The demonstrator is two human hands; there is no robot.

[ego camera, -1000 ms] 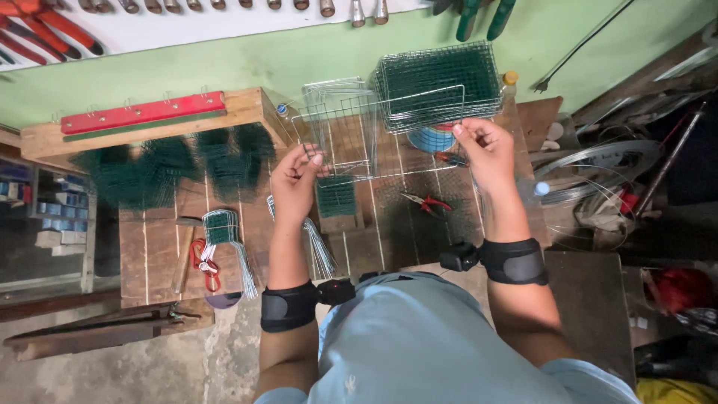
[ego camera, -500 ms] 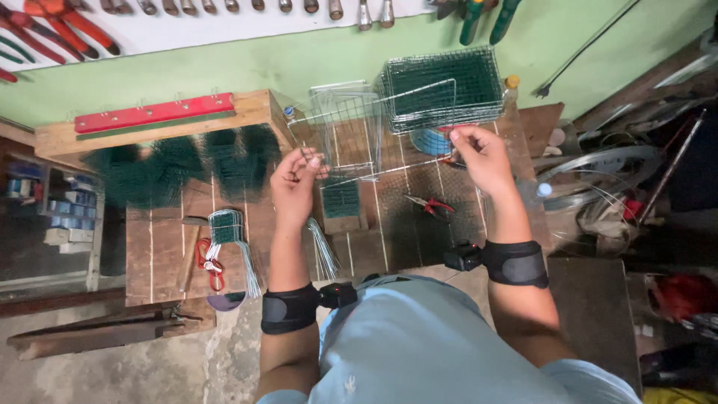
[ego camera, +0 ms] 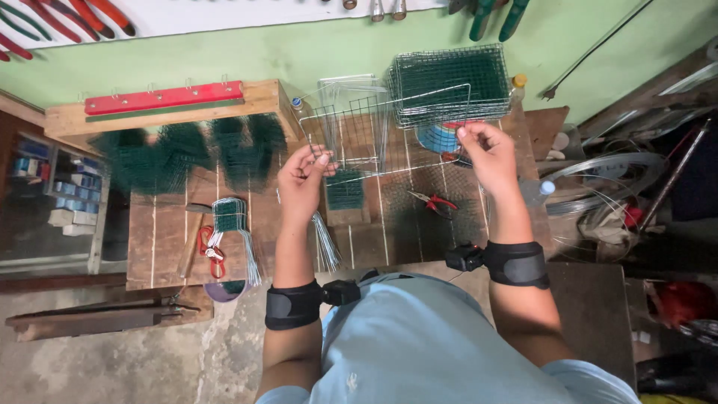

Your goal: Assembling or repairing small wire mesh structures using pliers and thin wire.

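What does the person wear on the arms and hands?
Both hands, left hand and right hand, are bare, without gloves. Each forearm carries a wide black band: left band, right band, each with a small black box attached. Short light blue sleeves cover the upper arms.

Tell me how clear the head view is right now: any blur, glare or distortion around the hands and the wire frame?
Head view: even, soft light, no glare; left hand, right hand and wire frame fairly sharp, thin wires faint against the wooden bench; wide-angle bending at the edges; right side dark.
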